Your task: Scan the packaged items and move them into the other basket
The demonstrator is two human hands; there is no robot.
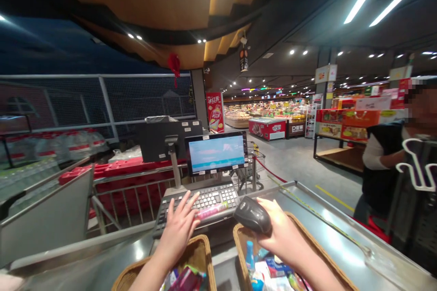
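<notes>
My right hand [285, 232] grips a dark handheld barcode scanner [253, 214] above the right wicker basket [239, 236]. My left hand [177, 227] is flat with fingers spread, resting on the left side of the till keyboard [211, 199]. A pink tube-shaped pack [212, 211] lies on the keyboard's front edge, just right of my left fingers. Behind the keyboard stands a lit screen [216, 152]. The left wicker basket [201, 248] sits under my left wrist with small packets in it.
A steel checkout counter [334, 241] runs to the right. A person in a dark vest [382, 168] stands at its far right. A second monitor's back [164, 138] and red rails [129, 168] are at left. Shop shelves and displays [344, 125] lie beyond.
</notes>
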